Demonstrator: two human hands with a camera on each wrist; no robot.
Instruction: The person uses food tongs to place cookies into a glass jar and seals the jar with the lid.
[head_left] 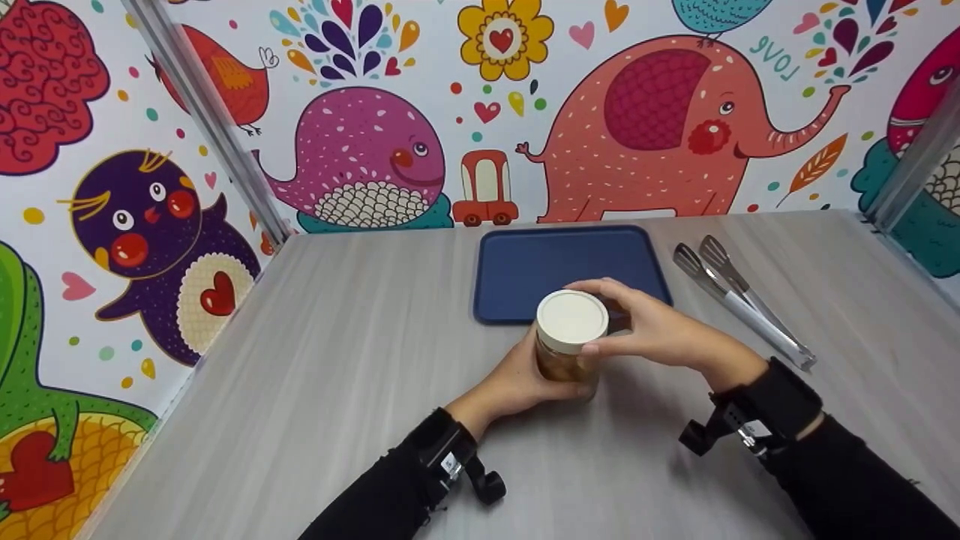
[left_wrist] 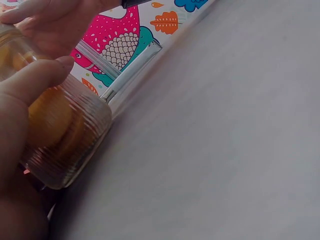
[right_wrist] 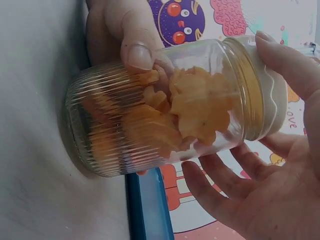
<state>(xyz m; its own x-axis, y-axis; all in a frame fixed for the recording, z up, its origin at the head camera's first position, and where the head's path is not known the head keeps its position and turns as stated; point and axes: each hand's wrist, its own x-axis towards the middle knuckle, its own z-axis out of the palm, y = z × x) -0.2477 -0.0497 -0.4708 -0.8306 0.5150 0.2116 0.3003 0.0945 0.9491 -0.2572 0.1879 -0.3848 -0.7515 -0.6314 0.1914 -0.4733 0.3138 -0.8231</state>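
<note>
A glass jar [right_wrist: 150, 112] with ribbed lower sides holds several orange-brown, scallop-edged pieces that look like biscuits. Its cream lid [head_left: 572, 319] sits on top. Around the jar's body my left hand [head_left: 517, 379] grips, thumb across the near side. The right hand [head_left: 652, 326] has its thumb on one edge of the lid and fingers round the far edge, partly hidden in the head view. In the left wrist view the jar [left_wrist: 65, 125] stands at or just above the table; contact is hard to tell.
Behind the jar lies a blue tray [head_left: 562, 262]. A pair of metal tongs [head_left: 742, 300] lies right of it on the grey wood-look table [head_left: 360, 315]. Patterned panels [head_left: 487, 112] with metal corner posts [head_left: 214, 120] rise at the back and sides.
</note>
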